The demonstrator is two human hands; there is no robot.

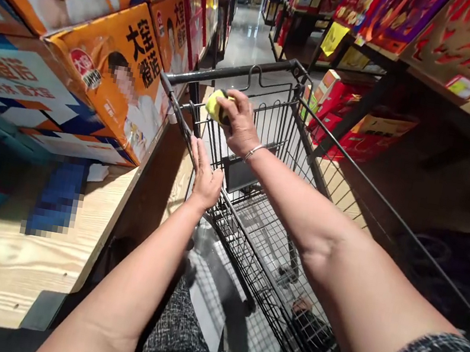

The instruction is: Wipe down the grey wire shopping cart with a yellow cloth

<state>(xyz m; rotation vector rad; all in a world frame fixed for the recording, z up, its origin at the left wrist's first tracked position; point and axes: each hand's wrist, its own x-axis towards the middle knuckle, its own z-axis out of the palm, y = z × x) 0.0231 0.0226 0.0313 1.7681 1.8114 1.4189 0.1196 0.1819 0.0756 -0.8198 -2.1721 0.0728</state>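
Observation:
A black wire shopping cart (249,223) stands in front of me, its handle bar at the far end. Over the basket, near that bar, my right hand (242,124) is closed around a bunched yellow cloth (216,105) with dark patches. A bracelet circles that wrist. Lower and to the left, my left hand (206,180) lies along the cart's side rail with its fingers stretched out, nothing held in it. The underside of the cloth and its contact with the cart are hidden.
Stacked orange and white cartons (102,76) rise close on the left above a wooden shelf (44,264). Red gift boxes (349,111) and further shelving line the right. An aisle floor (250,31) runs ahead between the shelves.

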